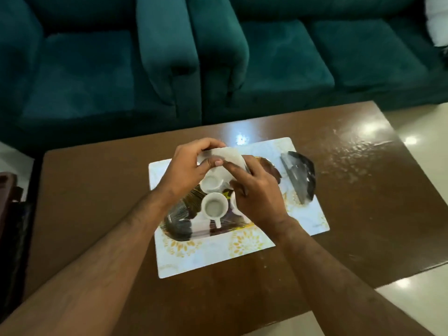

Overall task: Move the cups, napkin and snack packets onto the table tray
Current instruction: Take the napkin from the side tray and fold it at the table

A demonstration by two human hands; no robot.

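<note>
My left hand point(191, 166) and my right hand point(257, 190) both grip a white folded napkin point(228, 155) above the far part of a shiny dark oval tray point(179, 221). The tray lies on a white floral placemat point(211, 253). Two white cups stand on the tray: one point(211, 183) just below the napkin, one point(214, 207) nearer me with its handle pointing at me. A third cup point(234, 202) peeks out, mostly hidden under my right hand. A dark shiny snack packet point(299, 175) lies on the placemat's right part, beside the tray.
The brown wooden table point(97, 202) has glossy bare wood to the left and right of the placemat. Teal sofas point(278, 64) stand behind its far edge. Pale floor tiles point(417, 299) show at the right. A dark piece of furniture point(9, 190) sits at the far left.
</note>
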